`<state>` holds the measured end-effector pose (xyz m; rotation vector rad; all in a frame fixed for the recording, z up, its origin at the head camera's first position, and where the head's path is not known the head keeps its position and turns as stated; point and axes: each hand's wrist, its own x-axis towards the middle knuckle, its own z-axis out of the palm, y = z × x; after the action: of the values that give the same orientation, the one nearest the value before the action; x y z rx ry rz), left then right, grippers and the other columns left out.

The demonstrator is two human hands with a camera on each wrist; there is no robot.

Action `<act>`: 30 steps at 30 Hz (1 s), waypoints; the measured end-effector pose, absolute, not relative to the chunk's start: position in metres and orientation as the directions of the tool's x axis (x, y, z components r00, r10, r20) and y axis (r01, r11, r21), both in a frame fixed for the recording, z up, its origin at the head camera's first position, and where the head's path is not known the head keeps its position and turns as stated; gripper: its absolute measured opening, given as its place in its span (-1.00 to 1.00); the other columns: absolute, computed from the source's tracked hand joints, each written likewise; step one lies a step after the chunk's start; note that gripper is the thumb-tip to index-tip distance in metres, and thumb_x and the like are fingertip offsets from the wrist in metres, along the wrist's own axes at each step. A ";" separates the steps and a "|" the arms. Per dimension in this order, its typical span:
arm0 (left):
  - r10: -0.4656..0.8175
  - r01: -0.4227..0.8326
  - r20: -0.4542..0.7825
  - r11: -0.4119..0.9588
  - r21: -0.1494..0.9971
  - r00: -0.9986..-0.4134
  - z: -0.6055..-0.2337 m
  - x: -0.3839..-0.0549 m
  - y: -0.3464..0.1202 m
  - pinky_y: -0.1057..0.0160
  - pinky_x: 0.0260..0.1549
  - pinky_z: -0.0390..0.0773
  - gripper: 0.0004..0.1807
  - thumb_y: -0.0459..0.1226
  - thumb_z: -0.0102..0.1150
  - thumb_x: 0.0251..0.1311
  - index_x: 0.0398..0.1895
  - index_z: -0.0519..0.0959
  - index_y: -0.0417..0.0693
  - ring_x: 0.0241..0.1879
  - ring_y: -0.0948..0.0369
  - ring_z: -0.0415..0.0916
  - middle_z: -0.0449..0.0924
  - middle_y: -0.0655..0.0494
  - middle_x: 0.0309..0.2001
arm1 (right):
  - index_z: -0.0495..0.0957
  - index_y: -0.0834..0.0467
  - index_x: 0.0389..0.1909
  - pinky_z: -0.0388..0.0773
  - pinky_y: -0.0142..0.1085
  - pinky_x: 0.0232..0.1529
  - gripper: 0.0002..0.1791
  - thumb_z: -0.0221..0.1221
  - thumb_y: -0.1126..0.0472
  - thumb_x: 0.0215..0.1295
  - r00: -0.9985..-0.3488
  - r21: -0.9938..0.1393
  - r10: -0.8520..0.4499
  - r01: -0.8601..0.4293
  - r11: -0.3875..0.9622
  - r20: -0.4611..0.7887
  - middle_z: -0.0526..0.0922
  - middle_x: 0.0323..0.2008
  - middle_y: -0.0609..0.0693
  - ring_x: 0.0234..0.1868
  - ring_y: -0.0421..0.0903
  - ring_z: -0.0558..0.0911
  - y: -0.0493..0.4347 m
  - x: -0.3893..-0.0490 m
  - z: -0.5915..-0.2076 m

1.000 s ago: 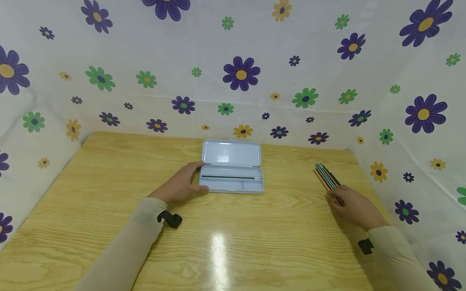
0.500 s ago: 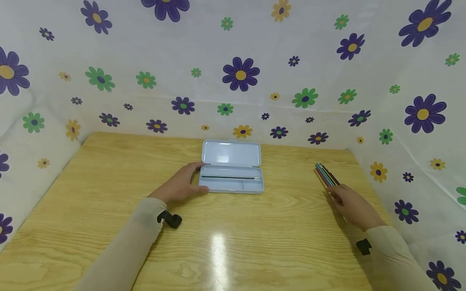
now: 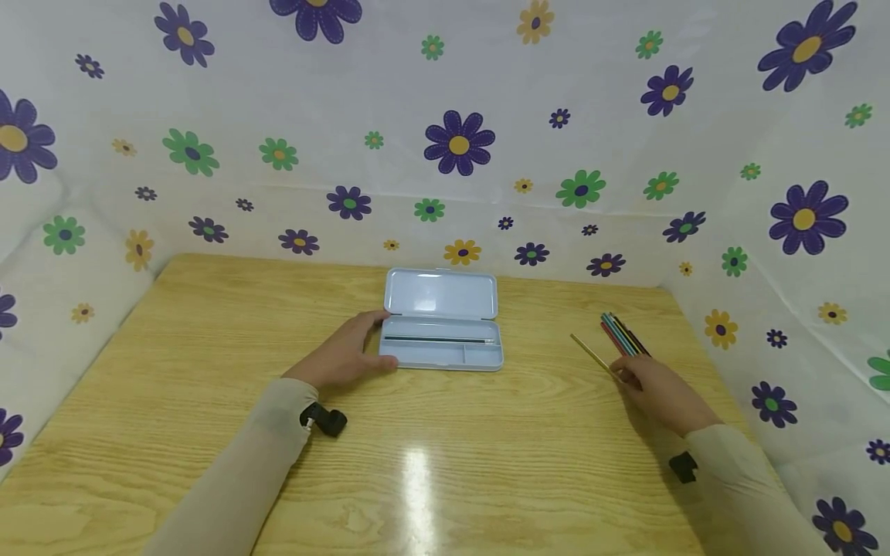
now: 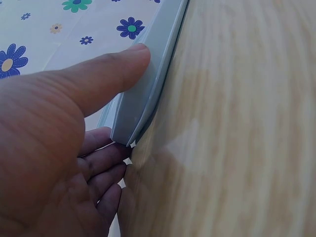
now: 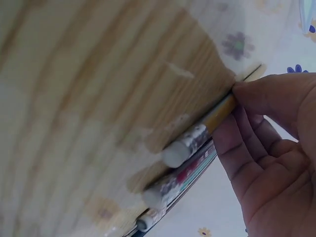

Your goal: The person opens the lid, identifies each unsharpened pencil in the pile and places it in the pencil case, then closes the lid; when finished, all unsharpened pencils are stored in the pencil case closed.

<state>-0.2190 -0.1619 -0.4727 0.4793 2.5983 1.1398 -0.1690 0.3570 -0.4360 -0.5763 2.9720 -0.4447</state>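
The right grip (image 5: pixel 276 180) pinches a yellow pencil (image 5: pixel 217 116) beside other pencils (image 5: pixel 185 174).

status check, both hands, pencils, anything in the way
Left hand holds open pencil case. Right hand pinches yellow pencil. Loose pencils close beside it; no other obstacle seen.

White flower-printed sheeting (image 3: pixel 389 93) backs a wood-grained table (image 3: pixel 521 432); bright glare (image 3: pixel 417 490) streaks its top

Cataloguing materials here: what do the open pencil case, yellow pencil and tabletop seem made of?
Pencil case: probably glossy plastic, judging by its sheen and rounded corners; painted metal is possible.
Yellow pencil: likely painted wood, from its smooth coat; silvery, metal-looking band; whitish, rubbery-looking eraser.
Tabletop: wood or wood-look laminate, glossy, showing grain and reflections.
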 end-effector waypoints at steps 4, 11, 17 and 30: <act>0.402 0.195 -0.108 0.642 0.742 -0.909 -0.472 -0.219 -0.162 -0.16 0.55 0.04 0.10 0.14 0.43 0.20 0.65 0.05 -0.03 0.60 -0.09 -0.02 0.06 -0.10 0.61 | 0.63 0.30 0.02 0.66 0.06 -0.05 -0.77 0.23 0.46 0.38 -0.921 -0.316 -0.387 -0.357 0.879 -0.034 0.71 -0.09 0.14 -0.08 0.11 0.68 0.351 -0.171 -0.436; 0.397 0.191 -0.112 0.646 0.739 -0.911 -0.474 -0.218 -0.162 -0.18 0.55 0.03 0.09 0.13 0.42 0.21 0.65 0.05 -0.03 0.60 -0.10 -0.04 0.04 -0.11 0.62 | 0.61 0.23 0.05 0.64 0.04 -0.02 -0.76 0.21 0.44 0.41 -0.914 -0.301 -0.406 -0.382 0.874 -0.020 0.64 -0.10 0.08 -0.07 0.06 0.65 0.336 -0.178 -0.443; 0.393 0.182 -0.115 0.640 0.746 -0.912 -0.477 -0.218 -0.161 -0.17 0.55 0.03 0.08 0.13 0.43 0.20 0.64 0.07 -0.02 0.61 -0.10 -0.03 0.06 -0.10 0.62 | 0.60 0.24 0.08 0.65 0.00 -0.03 -0.75 0.18 0.43 0.44 -0.896 -0.314 -0.443 -0.413 0.855 -0.028 0.62 -0.11 0.02 -0.07 0.00 0.63 0.327 -0.182 -0.445; 0.400 0.205 -0.101 0.650 0.732 -0.911 -0.474 -0.220 -0.163 -0.17 0.55 0.03 0.09 0.15 0.41 0.21 0.65 0.06 -0.02 0.60 -0.10 -0.03 0.05 -0.10 0.62 | 0.66 0.21 0.01 0.66 -0.17 -0.16 -0.78 0.29 0.27 0.39 -0.899 -0.299 -0.422 -0.375 0.878 -0.114 0.67 -0.14 -0.07 -0.19 -0.18 0.61 0.362 -0.164 -0.431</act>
<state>-0.2197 -0.1626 -0.4738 0.4892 2.6163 1.1141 -0.1641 0.3623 -0.4313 -0.6148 2.8725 -0.4049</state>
